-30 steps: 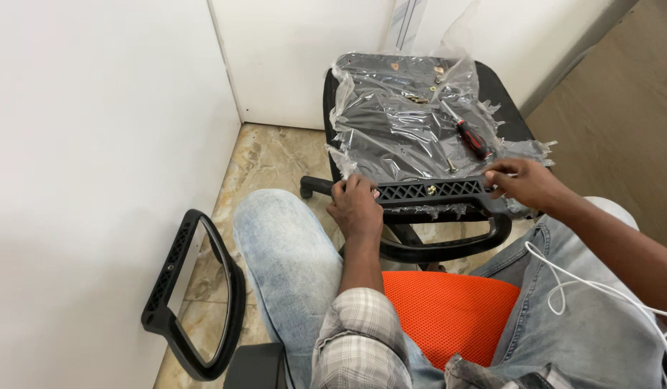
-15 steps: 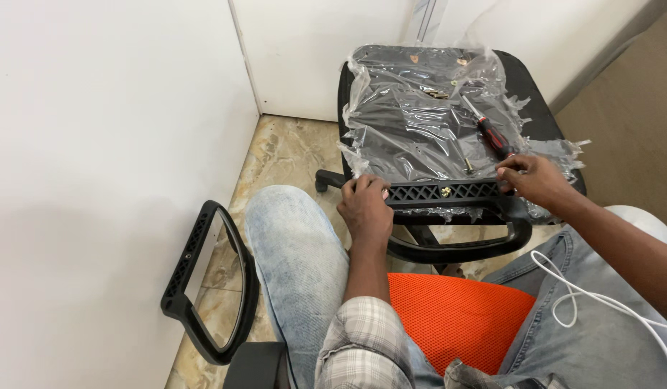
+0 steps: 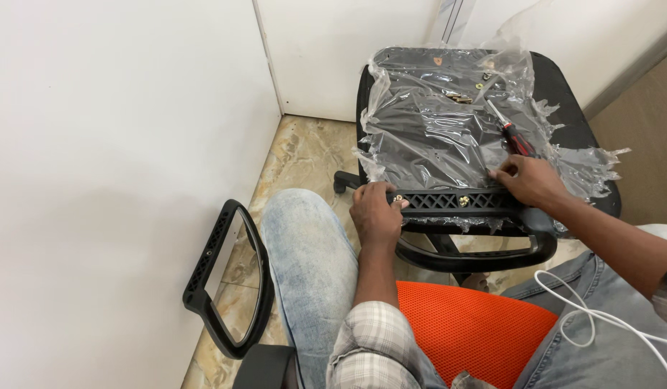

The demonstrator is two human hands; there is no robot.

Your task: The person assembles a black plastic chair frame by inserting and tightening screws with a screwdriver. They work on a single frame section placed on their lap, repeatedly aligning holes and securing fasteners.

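Note:
A black chair armrest (image 3: pixel 456 216) lies against the near edge of a black chair seat (image 3: pixel 449 122) wrapped in clear plastic. My left hand (image 3: pixel 375 212) grips the armrest's left end, close to a brass screw (image 3: pixel 397 198). My right hand (image 3: pixel 529 179) rests on the seat edge above the armrest's right end, fingers spread on the plastic. A red-and-black screwdriver (image 3: pixel 512 134) lies on the plastic just beyond my right hand. A second brass screw (image 3: pixel 463 201) sits in the armrest's ribbed bar.
A second black armrest (image 3: pixel 225 281) leans against the white wall at left on the marble floor. Small brass hardware (image 3: pixel 459 97) lies on the plastic. An orange mesh cushion (image 3: pixel 470 331) is between my legs. A white cable (image 3: pixel 600 317) crosses my right thigh.
My right hand has slid from the armrest's right end up onto the seat edge, nearer the screwdriver. The left hand stays on the armrest's left end. The view shifted slightly.

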